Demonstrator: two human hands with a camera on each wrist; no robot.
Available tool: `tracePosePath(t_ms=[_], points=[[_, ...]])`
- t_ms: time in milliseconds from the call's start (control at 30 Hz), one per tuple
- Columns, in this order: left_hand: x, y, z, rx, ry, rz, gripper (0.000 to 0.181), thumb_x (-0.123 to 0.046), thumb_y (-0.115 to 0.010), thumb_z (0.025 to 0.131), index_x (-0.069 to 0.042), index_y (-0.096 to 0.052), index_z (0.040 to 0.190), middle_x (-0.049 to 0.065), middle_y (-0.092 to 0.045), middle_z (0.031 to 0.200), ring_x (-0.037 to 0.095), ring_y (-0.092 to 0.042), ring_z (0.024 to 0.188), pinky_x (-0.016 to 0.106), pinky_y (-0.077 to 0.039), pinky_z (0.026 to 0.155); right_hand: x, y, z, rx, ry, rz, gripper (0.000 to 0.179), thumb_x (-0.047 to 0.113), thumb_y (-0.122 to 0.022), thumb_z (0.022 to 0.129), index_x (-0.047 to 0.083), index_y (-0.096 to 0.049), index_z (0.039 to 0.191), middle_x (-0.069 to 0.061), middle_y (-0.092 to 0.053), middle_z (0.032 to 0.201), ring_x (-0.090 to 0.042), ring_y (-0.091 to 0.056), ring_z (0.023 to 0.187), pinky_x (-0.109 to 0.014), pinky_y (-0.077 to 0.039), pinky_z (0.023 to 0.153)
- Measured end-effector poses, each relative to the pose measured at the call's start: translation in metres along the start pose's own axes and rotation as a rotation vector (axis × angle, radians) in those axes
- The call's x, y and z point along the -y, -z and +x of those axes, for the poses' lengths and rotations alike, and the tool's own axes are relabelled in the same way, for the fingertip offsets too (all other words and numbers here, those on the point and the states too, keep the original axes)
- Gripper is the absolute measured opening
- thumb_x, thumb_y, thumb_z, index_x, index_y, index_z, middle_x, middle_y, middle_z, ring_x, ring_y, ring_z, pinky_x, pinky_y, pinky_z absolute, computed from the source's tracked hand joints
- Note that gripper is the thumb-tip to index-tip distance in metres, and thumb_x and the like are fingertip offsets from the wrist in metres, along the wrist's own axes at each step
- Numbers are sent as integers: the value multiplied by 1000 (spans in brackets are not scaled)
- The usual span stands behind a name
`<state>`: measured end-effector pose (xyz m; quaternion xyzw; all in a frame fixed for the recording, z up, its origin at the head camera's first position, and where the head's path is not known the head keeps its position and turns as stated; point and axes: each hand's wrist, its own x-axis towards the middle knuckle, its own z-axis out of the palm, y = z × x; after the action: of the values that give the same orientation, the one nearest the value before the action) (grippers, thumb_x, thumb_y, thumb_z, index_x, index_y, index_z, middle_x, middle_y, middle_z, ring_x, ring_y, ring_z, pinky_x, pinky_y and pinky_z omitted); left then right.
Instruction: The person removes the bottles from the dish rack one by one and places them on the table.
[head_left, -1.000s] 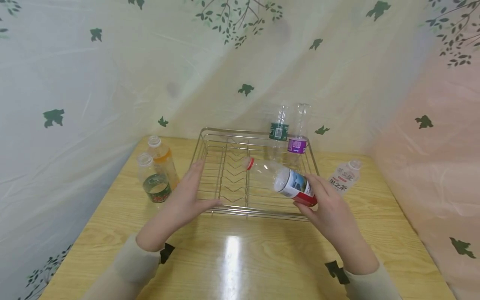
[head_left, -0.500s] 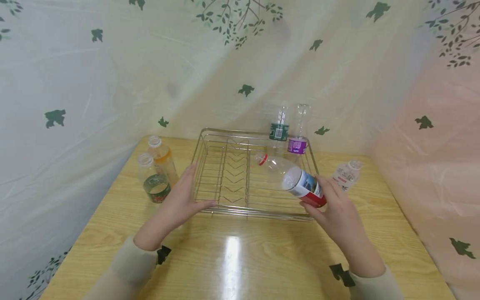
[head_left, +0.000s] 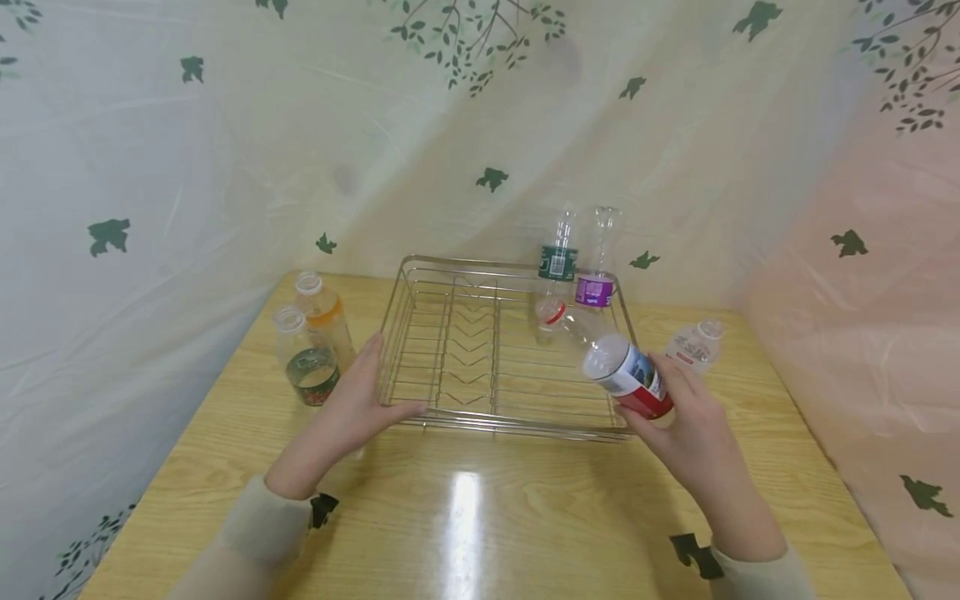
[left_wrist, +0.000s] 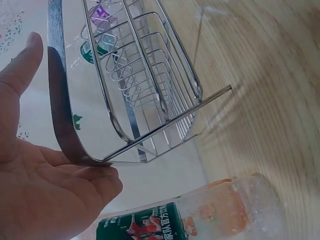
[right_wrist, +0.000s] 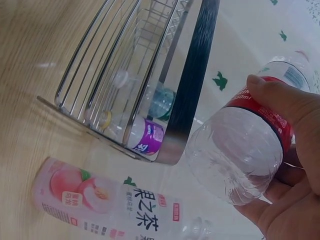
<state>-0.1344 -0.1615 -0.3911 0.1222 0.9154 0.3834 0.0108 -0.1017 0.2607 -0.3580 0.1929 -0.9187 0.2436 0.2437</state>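
My left hand [head_left: 345, 408] is at the near left corner of a wire dish rack [head_left: 510, 425], fingers extended along its side and thumb over the front rim. In the left wrist view, these fingers touch the rim's corner while the thumb stands apart. My right hand [head_left: 701, 433] grips a clear plastic bottle [head_left: 637, 383] by its red, white and blue label, above the rack's right side. Tilted, the bottle points its red-ringed neck back and left. Two bottles stand neck down at the rack's back right, one green-labelled [head_left: 557, 263], one purple-labelled [head_left: 594, 292].
Left of the rack stand a green-labelled bottle [head_left: 311, 375] and an orange-toned bottle [head_left: 326, 312]. A peach tea bottle [right_wrist: 100, 200] stands at its right, partly behind the right hand in the head view. A patterned curtain [head_left: 337, 167] hangs behind the wooden table [head_left: 420, 517].
My right hand has moved right with the bottle, tilting it more. My left hand has shifted slightly left, to the rack's corner. The rack and the standing bottles stay where they were.
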Motion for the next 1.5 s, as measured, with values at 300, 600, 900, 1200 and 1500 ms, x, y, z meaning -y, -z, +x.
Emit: tracePosePath(t_ms=[300,600,900,1200,1500], points=[[7,-2,1,1,19,-18,131,-52,-88,76,1,-3,161,26,-9,165,44,-14,149,58,-19,118,-14,1,-8,-51,-6,14,89,6,-98,64,-1,-54,141,-19,-60,130,-35,-62,106,-16,-49,90],[15,-2,5,-61,-99,-84,112,-36,-95,72,-9,-28,157,17,-43,150,37,-43,135,58,-35,111,-19,4,-10,-142,-28,52,89,4,-98,60,0,-58,139,-20,-64,126,-38,-62,107,-13,-39,96],[16,-2,3,-50,-89,-89,109,-37,-93,74,-9,-28,157,17,-44,148,38,-43,134,60,-37,109,-26,9,-13,-235,-76,115,93,5,-99,60,10,-59,144,-14,-66,125,-27,-59,111,-12,-39,98],[18,-4,1,-32,-44,-69,118,-45,-89,77,-6,-17,162,24,-25,161,45,-28,144,63,-28,114,-30,16,-26,-268,-259,174,86,-6,-93,66,6,-57,143,-5,-63,130,-8,-54,118,-27,-45,101],[18,-4,1,-13,-19,-53,121,-52,-85,79,-4,-12,162,27,-17,163,46,-19,147,64,-23,115,-39,18,-35,-247,-398,150,81,0,-93,71,11,-58,143,4,-61,125,-8,-53,108,-18,-48,90]])
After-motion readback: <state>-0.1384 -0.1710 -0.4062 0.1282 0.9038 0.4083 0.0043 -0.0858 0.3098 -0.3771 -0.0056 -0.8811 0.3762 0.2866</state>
